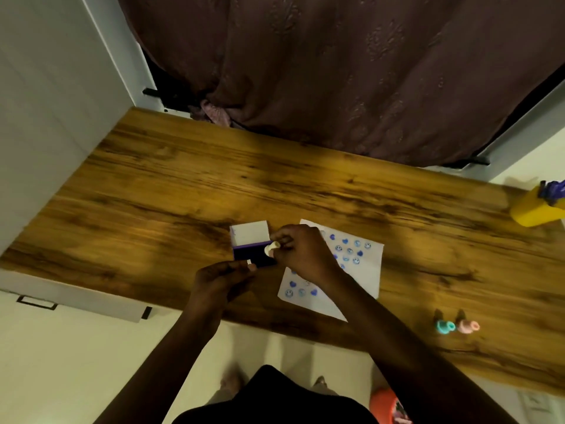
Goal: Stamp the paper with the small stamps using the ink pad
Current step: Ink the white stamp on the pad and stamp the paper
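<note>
An open ink pad (248,254) lies on the wooden table (183,191), its white lid (250,233) tilted up behind the dark pad. My right hand (302,252) pinches a small cream stamp (271,248) and holds it over the pad's right side. My left hand (224,278) grips the pad's near edge. To the right lies the white paper (367,267), covered with several blue smiley and heart prints and partly hidden by my right forearm.
Two more small stamps, a teal one (444,326) and a pink one (467,326), lie near the table's front right edge. A yellow container (535,211) stands at the far right. A dark curtain (336,71) hangs behind the table.
</note>
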The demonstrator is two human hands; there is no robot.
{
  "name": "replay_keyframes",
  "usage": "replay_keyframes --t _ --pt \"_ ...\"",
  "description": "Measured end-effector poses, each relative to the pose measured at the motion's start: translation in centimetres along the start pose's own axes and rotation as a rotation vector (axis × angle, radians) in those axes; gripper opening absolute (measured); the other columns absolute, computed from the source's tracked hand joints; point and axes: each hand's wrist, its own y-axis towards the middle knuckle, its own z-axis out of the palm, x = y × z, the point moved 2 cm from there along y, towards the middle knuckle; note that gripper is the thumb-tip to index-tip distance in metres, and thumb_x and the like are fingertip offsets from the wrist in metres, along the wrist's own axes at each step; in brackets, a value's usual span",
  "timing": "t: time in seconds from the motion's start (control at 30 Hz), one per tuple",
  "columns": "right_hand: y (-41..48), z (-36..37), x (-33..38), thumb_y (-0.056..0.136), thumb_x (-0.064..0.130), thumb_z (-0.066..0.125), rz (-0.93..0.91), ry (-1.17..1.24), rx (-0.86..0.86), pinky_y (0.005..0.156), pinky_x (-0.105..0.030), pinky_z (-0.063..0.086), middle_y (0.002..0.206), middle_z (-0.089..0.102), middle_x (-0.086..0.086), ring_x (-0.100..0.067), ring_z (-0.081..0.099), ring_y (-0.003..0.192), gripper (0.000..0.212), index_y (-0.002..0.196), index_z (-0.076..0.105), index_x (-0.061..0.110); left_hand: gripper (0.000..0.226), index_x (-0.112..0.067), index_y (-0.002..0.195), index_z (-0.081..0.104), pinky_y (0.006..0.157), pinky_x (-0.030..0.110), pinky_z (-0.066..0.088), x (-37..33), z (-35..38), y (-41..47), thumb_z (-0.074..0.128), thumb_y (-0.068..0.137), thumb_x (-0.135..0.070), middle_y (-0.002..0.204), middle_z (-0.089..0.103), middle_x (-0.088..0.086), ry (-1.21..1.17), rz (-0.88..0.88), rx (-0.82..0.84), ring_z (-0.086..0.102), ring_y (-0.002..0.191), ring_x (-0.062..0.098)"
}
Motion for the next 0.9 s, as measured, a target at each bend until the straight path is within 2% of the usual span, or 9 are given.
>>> replay_keyframes --t 0.1,0.2,0.3,0.37,0.43,0.53,0.73,0.9 --pt "-2.2 -2.7 -3.0 0.080 0.025 0.088 0.090 0.027 -0.102 0.084 -0.025 0.060 0.105 0.080 0.002 -0.009 0.075 0.095 0.031 0.109 0.079 0.019 0.039 -0.010 0.105 0.080 0.079 0.032 0.065 0.7 1.4 0.2 0.089 0.069 -0.022 0.111 0.080 0.015 0.012 -0.016 0.042 0.077 0.105 0.030" --pt "-4.6 -5.4 -6.1 0.081 0.023 0.087 0.159 -0.036 -0.201 0.079 -0.012 0.052 0.105 0.080 0.002 -0.005 0.072 0.092 0.025 0.104 0.079 0.017 0.041 -0.013 0.097 0.082 0.077 0.033 0.065 1.2 2.9 0.3 0.092 0.060 -0.027 0.108 0.081 0.016 0.031 -0.006 0.052 0.078 0.102 0.032" --pt "-6.5 -7.5 -8.9 0.086 0.022 0.083 0.229 -0.170 -0.257 0.081 -0.018 0.052 0.108 0.081 -0.001 -0.014 0.075 0.097 0.021 0.105 0.079 0.015 0.033 -0.015 0.091 0.081 0.076 0.036 0.066 1.7 4.4 0.4 0.092 0.060 -0.024 0.104 0.081 0.017 0.030 -0.016 0.077 0.079 0.100 0.035" --pt "-7.3 -8.2 -10.4 0.089 0.020 0.078 0.273 -0.219 -0.263 0.087 -0.023 0.053 0.113 0.080 -0.002 -0.018 0.076 0.101 0.022 0.111 0.079 0.015 0.035 -0.018 0.088 0.081 0.076 0.039 0.066 2.1 5.2 0.5 0.094 0.057 -0.025 0.103 0.081 0.018 0.014 -0.030 0.099 0.079 0.098 0.036" --pt "-7.7 -8.4 -11.4 0.091 0.020 0.074 0.292 -0.283 -0.259 0.086 -0.023 0.051 0.116 0.080 -0.002 -0.020 0.076 0.103 0.023 0.113 0.079 0.018 0.035 -0.022 0.084 0.082 0.078 0.040 0.066 2.4 6.1 0.4 0.096 0.053 -0.029 0.102 0.082 0.015 0.020 -0.031 0.128 0.079 0.097 0.035" --pt "-7.8 -8.1 -12.2 0.096 0.026 0.069 0.305 -0.348 -0.223 0.089 -0.025 0.052 0.123 0.077 -0.003 -0.022 0.073 0.108 0.026 0.119 0.077 0.020 0.033 -0.023 0.082 0.083 0.078 0.041 0.066 2.8 6.9 0.5 0.095 0.052 -0.030 0.101 0.082 0.015 0.035 -0.039 0.121 0.080 0.097 0.035" --pt "-7.6 -7.4 -12.4 0.098 0.029 0.068 0.275 -0.372 -0.185 0.093 -0.028 0.054 0.128 0.074 -0.002 -0.021 0.071 0.114 0.025 0.121 0.075 0.021 0.017 -0.019 0.085 0.083 0.081 0.044 0.066 3.3 7.4 0.9 0.088 0.069 -0.016 0.103 0.082 0.016 0.089 -0.052 0.105 0.079 0.098 0.036" --pt "-7.0 -7.2 -12.3 0.097 0.027 0.068 0.272 -0.397 -0.153 0.092 -0.026 0.053 0.131 0.073 0.000 -0.021 0.070 0.116 0.027 0.123 0.073 0.022 0.027 -0.016 0.086 0.082 0.079 0.041 0.066 3.3 7.2 0.9 0.093 0.061 -0.024 0.104 0.081 0.017 0.083 -0.052 0.108 0.079 0.098 0.037"
